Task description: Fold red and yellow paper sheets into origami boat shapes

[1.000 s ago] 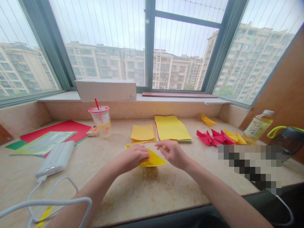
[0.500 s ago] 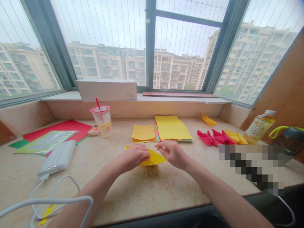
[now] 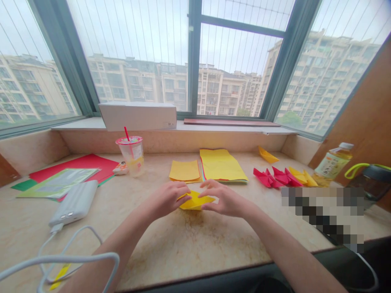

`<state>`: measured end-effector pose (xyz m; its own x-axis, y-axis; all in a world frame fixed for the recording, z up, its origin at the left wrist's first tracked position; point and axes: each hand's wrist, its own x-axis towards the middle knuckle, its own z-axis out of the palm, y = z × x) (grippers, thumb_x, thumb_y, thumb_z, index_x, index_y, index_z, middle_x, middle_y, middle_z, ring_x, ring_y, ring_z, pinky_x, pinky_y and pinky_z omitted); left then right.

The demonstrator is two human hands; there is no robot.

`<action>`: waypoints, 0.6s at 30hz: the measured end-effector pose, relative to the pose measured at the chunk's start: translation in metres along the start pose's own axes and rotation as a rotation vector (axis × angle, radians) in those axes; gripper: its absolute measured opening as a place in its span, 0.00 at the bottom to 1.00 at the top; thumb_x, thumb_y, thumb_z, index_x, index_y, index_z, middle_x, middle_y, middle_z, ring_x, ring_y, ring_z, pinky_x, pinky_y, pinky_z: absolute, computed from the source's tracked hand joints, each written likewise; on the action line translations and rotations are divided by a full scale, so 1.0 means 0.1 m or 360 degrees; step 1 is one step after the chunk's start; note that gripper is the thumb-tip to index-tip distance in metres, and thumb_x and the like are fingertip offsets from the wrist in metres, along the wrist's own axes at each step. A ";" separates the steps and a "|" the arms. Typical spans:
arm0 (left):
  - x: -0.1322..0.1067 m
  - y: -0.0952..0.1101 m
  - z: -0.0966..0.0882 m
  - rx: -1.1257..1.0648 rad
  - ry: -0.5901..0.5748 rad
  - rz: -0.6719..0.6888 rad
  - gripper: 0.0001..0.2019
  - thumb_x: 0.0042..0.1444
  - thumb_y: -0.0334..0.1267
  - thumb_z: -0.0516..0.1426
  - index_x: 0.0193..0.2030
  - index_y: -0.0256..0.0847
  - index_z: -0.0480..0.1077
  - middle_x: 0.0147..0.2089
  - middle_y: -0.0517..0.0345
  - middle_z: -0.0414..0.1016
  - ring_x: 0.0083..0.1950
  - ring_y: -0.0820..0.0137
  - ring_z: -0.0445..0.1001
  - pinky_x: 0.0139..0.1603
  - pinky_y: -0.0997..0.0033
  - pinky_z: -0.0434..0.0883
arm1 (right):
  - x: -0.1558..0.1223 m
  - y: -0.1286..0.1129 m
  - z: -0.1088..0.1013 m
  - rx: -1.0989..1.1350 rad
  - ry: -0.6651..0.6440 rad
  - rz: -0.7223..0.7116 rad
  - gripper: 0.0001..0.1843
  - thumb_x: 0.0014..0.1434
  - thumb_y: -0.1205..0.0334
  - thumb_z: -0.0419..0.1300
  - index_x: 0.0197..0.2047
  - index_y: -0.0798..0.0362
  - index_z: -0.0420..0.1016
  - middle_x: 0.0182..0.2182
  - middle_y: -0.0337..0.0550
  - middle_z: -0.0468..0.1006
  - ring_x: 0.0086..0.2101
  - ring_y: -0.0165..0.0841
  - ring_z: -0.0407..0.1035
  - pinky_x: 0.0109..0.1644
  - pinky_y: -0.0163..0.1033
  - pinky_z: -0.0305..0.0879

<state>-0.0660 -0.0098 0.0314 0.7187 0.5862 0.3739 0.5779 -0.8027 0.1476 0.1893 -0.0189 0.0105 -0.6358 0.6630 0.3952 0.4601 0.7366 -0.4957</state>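
A yellow folded-paper boat (image 3: 195, 201) sits in front of me, just above or on the countertop, with its top spread into a hollow. My left hand (image 3: 171, 198) grips its left end, thumb on the near side and fingers behind. At the right end, my right hand (image 3: 224, 198) has its thumb against the near wall and its fingers over the far wall, the boat's pointed tip between them. Beyond the boat lie a small orange-yellow paper stack (image 3: 184, 170) and a larger yellow-topped paper stack (image 3: 223, 164).
Red folded-paper pieces (image 3: 267, 178), yellow ones (image 3: 301, 176) and an orange paper boat (image 3: 268, 154) are on the right, near a drink bottle (image 3: 332, 163). Leftward are a lidded cup (image 3: 132, 156), red sheets (image 3: 82, 165), a white power bank (image 3: 75, 202) and a looped cable (image 3: 76, 257).
My right hand has lowered its thumb to the boat's near side and spread its fingers. The boat's top now stands open wider. My left hand has shifted slightly.
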 end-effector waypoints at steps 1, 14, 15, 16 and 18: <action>0.00 0.00 -0.01 0.0021 -0.0008 -0.0013 0.11 0.66 0.38 0.52 0.38 0.41 0.75 0.37 0.56 0.78 0.38 0.68 0.76 0.40 0.71 0.68 | 0.00 0.01 0.00 0.0005 -0.0019 0.0005 0.17 0.57 0.59 0.67 0.50 0.45 0.79 0.56 0.47 0.70 0.51 0.37 0.71 0.58 0.46 0.67; 0.03 -0.07 0.02 0.0169 0.0372 -0.0268 0.16 0.68 0.39 0.49 0.31 0.38 0.71 0.33 0.55 0.76 0.36 0.68 0.73 0.40 0.70 0.66 | 0.01 0.13 0.09 0.0009 -0.0050 -0.0045 0.09 0.58 0.68 0.64 0.42 0.48 0.81 0.54 0.44 0.70 0.42 0.30 0.74 0.51 0.38 0.71; 0.04 -0.07 0.01 0.0165 0.0411 -0.0263 0.16 0.68 0.39 0.49 0.31 0.39 0.71 0.33 0.55 0.76 0.36 0.68 0.73 0.40 0.70 0.67 | 0.02 0.13 0.10 0.0012 -0.0051 -0.0046 0.09 0.59 0.69 0.64 0.42 0.48 0.81 0.53 0.44 0.71 0.40 0.29 0.74 0.48 0.37 0.71; 0.04 -0.06 0.01 0.0161 0.0446 -0.0254 0.15 0.67 0.39 0.49 0.32 0.39 0.71 0.33 0.55 0.76 0.36 0.68 0.73 0.40 0.70 0.67 | 0.02 0.14 0.12 0.0018 -0.0049 -0.0050 0.09 0.59 0.69 0.63 0.42 0.48 0.81 0.52 0.44 0.71 0.38 0.28 0.74 0.46 0.36 0.72; 0.04 -0.05 0.00 0.0157 0.0502 -0.0215 0.14 0.67 0.38 0.49 0.33 0.39 0.71 0.34 0.55 0.77 0.37 0.67 0.74 0.42 0.69 0.68 | 0.03 0.15 0.14 0.0026 -0.0017 -0.0060 0.08 0.59 0.68 0.63 0.41 0.49 0.81 0.51 0.44 0.72 0.35 0.27 0.74 0.44 0.35 0.72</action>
<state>-0.0656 -0.0032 0.0323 0.4873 0.6110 0.6238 0.7053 -0.6966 0.1314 0.1853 -0.0078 -0.0066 -0.6591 0.6334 0.4055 0.4258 0.7587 -0.4930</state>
